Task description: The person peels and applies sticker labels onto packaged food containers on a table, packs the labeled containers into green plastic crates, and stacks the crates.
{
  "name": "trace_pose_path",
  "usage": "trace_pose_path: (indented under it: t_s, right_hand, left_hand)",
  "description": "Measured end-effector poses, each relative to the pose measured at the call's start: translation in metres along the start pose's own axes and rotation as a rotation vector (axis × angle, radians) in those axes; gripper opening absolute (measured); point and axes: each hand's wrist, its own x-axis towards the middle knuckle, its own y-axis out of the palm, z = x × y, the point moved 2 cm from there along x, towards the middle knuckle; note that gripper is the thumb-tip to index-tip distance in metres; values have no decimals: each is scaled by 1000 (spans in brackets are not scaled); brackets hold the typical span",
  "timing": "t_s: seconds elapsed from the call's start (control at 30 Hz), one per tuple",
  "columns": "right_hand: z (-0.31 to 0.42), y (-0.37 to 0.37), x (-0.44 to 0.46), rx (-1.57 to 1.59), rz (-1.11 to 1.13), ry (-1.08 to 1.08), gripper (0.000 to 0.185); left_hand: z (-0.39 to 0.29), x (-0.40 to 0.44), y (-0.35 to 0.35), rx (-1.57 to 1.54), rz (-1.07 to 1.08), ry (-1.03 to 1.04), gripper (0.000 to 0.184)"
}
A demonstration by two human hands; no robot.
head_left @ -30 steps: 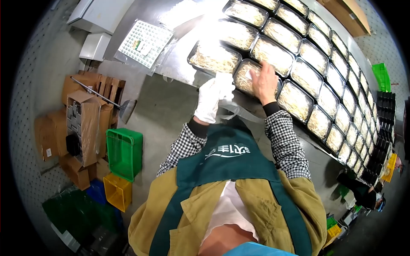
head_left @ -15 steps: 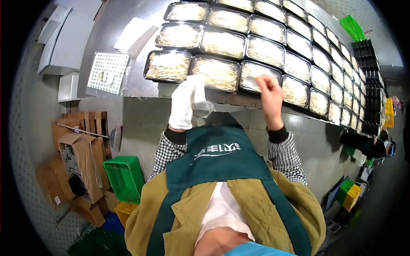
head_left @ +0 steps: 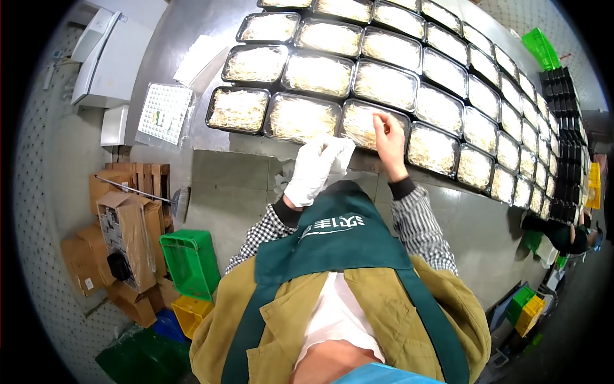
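My left hand (head_left: 311, 171), in a white glove, is closed around a white strip (head_left: 343, 155) at the table's near edge. Pale, semi-clear material (head_left: 283, 176) hangs beside it; its kind is unclear. My bare right hand (head_left: 391, 144) is over a black tray (head_left: 359, 125) in the front row. Its thumb and fingers are drawn together, and whatever they may hold is hidden. The tray holds pale, thin strands under a shiny clear cover. Left of it is a similar tray (head_left: 302, 118), just beyond my gloved hand.
Rows of similar filled trays (head_left: 441, 109) cover the metal table (head_left: 211, 137). Sheets of small round stickers (head_left: 164, 114) lie at its left. Stacked black trays (head_left: 566, 128) stand far right. Cardboard boxes (head_left: 125, 237) and a green crate (head_left: 189, 264) sit on the floor at left.
My left hand has moved right and slightly down in view, with the white strip now bunched at its fingers. My right hand stays over the same tray, a little lower and left.
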Motion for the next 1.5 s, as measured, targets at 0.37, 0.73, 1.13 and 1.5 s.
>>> trace_pose_path:
  t_s: [0.37, 0.73, 1.13, 1.5]
  right_hand:
    - [-3, -42, 107, -189, 81, -73, 23]
    - [18, -15, 106, -139, 160, -310, 32]
    - [101, -27, 32, -28, 476, -424, 37]
    - [84, -27, 33, 278, 401, -37, 18]
  left_hand:
    - [-31, 12, 43, -43, 60, -158, 12]
    - [6, 62, 29, -501, -251, -63, 26]
    - [-22, 64, 45, -333, -186, -15, 35]
    - [-42, 42, 48, 107, -169, 6, 18]
